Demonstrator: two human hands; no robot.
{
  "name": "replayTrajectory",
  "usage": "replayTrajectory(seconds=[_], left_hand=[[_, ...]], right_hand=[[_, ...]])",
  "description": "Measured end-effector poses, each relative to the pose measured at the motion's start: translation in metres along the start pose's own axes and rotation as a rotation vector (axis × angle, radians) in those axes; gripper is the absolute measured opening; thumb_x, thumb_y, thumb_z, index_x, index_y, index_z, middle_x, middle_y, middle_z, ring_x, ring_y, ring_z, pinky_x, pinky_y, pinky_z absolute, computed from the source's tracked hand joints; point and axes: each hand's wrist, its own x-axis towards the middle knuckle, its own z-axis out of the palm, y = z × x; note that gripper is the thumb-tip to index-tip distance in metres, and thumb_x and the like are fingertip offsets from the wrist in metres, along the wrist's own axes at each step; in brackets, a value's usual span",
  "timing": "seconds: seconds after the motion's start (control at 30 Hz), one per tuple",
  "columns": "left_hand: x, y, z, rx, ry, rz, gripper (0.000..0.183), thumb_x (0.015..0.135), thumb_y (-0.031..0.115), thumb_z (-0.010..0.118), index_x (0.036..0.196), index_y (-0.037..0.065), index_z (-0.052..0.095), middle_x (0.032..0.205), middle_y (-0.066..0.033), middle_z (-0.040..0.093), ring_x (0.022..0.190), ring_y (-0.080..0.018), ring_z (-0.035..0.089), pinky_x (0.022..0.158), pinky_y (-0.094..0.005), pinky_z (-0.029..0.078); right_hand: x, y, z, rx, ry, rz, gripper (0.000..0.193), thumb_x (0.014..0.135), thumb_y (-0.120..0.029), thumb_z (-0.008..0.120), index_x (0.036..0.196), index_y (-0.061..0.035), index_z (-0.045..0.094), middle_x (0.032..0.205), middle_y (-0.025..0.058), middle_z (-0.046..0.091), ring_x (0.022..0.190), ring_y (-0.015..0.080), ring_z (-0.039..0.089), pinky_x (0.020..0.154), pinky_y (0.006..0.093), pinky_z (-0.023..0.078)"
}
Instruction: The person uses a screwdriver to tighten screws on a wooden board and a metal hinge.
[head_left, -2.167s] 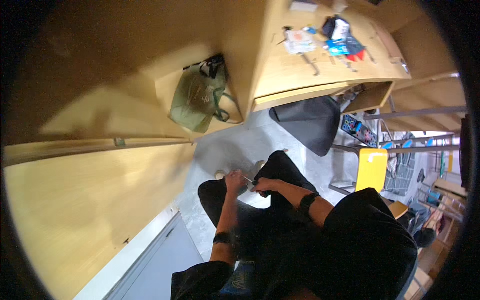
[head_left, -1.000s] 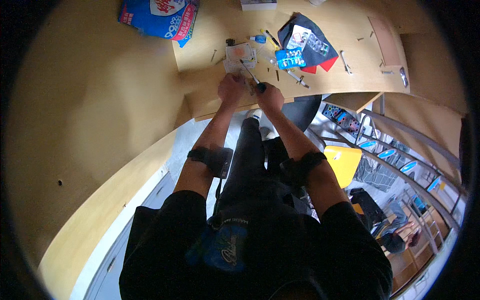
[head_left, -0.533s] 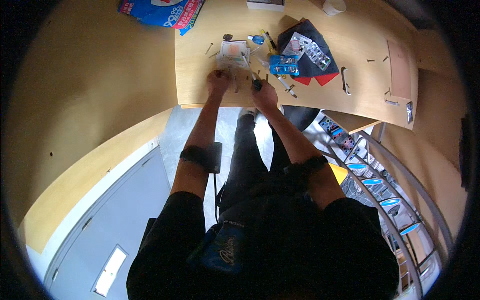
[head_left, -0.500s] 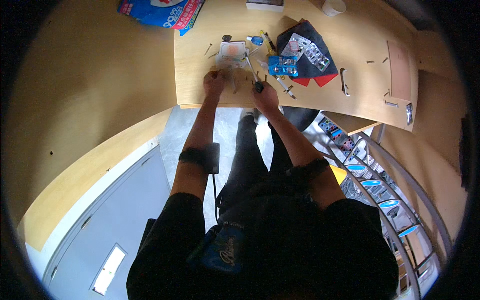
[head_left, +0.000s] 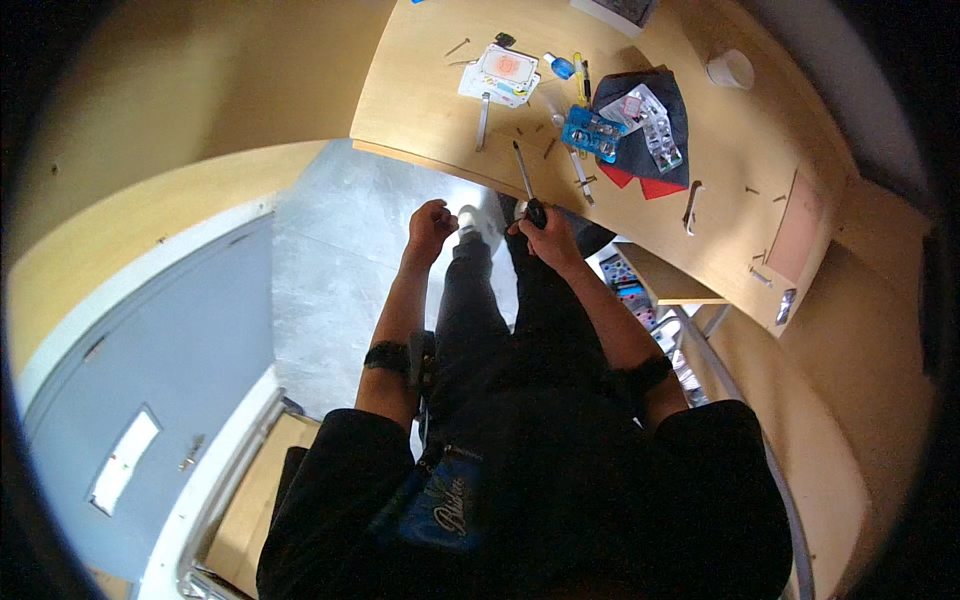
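Observation:
My right hand (head_left: 553,243) is wrapped round the black handle of a screwdriver (head_left: 524,172), whose metal shaft points away toward the table's front edge. Left of it, over the floor and short of the table, my left hand (head_left: 430,228) is closed with curled fingers; whatever it may hold is too small to make out. Beyond the hands, a flat metal strip (head_left: 484,122) lies on the table below a stack of printed cards (head_left: 508,68). A few screws (head_left: 549,148) lie near the screwdriver's tip.
The wooden table (head_left: 440,110) bears a blue blister pack (head_left: 595,133), a silver blister pack (head_left: 657,138) on a dark cloth piece with red edges (head_left: 655,188), a blue bottle (head_left: 559,66), a white cup (head_left: 731,70) and a curved metal piece (head_left: 691,208). A grey door (head_left: 150,370) stands left.
Both hands have drawn back from over the table to in front of its edge, the right one still with the screwdriver. The view has turned, so the table sits farther up and right.

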Motion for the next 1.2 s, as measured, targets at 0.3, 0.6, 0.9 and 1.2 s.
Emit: replayTrajectory(seconds=[0.3,0.6,0.9,1.2], left_hand=[[0.074,-0.027,0.034,0.275,0.491,-0.043,0.035,0.089,0.042,0.046,0.098,0.008,0.050,0.077,-0.0050,0.050,0.060,-0.0174,0.052,0.057,-0.0339,0.047],[0.080,-0.018,0.030,0.142,0.416,0.067,0.049,0.089,0.049,0.041,0.098,0.001,0.051,0.069,-0.0091,0.054,0.055,-0.0232,0.051,0.053,-0.0370,0.042],[0.053,0.006,0.045,0.837,0.652,0.175,0.069,0.086,0.064,0.033,0.112,0.000,0.040,0.107,-0.0274,0.058,0.106,-0.0404,0.053,0.088,-0.0461,0.041],[0.020,0.005,0.028,0.918,0.662,0.034,0.071,0.087,0.063,0.028,0.114,-0.001,0.042,0.108,-0.0268,0.058,0.105,-0.0388,0.055,0.087,-0.0480,0.040]], right_hand=[[0.050,-0.066,-0.004,-0.017,0.065,0.001,0.019,0.078,-0.020,0.066,0.077,-0.0033,0.056,0.060,0.0025,0.054,0.044,0.0112,0.050,0.043,0.0275,0.040],[0.108,-0.094,0.043,-0.111,0.294,0.000,0.024,0.072,-0.022,0.068,0.071,-0.0011,0.056,0.060,0.0080,0.057,0.046,0.0209,0.056,0.044,0.0333,0.045],[0.061,-0.090,0.086,-0.167,0.348,-0.082,0.015,0.077,-0.013,0.068,0.077,-0.0046,0.055,0.059,0.0024,0.051,0.039,0.0125,0.046,0.035,0.0260,0.037],[0.027,-0.066,0.081,-0.076,0.470,-0.132,0.014,0.080,-0.009,0.065,0.080,-0.0054,0.052,0.059,0.0006,0.048,0.040,0.0114,0.045,0.036,0.0269,0.036]])
